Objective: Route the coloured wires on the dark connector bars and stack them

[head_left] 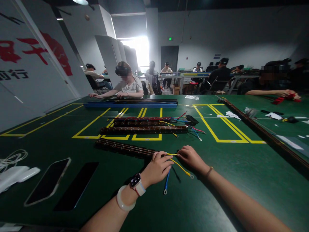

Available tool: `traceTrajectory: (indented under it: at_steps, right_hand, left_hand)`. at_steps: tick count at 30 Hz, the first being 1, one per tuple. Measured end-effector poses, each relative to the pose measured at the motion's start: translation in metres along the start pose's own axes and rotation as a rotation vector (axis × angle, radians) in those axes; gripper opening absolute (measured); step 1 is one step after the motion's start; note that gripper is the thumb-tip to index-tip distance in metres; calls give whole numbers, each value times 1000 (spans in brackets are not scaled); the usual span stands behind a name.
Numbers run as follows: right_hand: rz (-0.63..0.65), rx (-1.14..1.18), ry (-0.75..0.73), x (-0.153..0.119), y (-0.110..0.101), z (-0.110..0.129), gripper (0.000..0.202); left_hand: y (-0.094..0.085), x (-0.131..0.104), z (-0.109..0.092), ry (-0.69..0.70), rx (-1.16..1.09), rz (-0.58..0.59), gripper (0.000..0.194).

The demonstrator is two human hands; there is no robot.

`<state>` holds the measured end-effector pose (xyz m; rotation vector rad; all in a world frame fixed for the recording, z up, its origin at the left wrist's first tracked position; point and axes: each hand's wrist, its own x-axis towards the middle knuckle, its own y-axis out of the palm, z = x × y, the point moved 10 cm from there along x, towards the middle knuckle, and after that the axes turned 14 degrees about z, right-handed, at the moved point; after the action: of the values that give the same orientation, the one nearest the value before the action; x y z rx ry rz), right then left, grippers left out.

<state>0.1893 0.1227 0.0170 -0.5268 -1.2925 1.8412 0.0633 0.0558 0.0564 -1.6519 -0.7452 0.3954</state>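
Note:
A long dark wire bundle point(127, 148) lies slantwise on the green table. At its right end rests my left hand point(158, 167), fingers bent over the point where the wires come out. My right hand point(189, 158) pinches a short yellow wire point(172, 154) that runs out between the two hands. Below it, a longer yellow wire point(180, 166) ends in a ring terminal at the lower right. A blue wire point(167, 182), also with a ring terminal, points down toward the front edge from under my left hand.
More bundles point(145, 129) lie behind, near a blue tray point(96, 105). Two phones point(49, 182) point(77, 187) and a white device point(14, 175) are at left. A long bundle point(258, 129) runs along the right. A person point(131, 83) sits across the table.

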Motion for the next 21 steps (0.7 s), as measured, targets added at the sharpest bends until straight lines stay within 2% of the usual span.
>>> traceTrajectory:
  at_steps: [4, 9, 12, 15, 18, 21]
  right_hand:
    - [27, 18, 2, 0, 0, 1, 25]
    - [74, 48, 18, -2, 0, 7, 27]
    - [95, 31, 39, -3, 2, 13, 34]
    - [131, 18, 55, -1, 9, 18, 40]
    - [153, 35, 62, 0, 14, 21, 25]
    - [138, 49, 59, 0, 14, 24, 12]
  left_hand:
    - [-7, -1, 2, -22, -40, -42, 28]
    - [-10, -2, 0, -76, -71, -52, 22]
    - [-2, -1, 1, -135, -38, 15, 19]
    - [10, 1, 6, -206, -18, 118, 33]
    - [17, 1, 12, -281, -86, 168, 37]
    - [21, -3, 22, -376, -261, 171, 36]
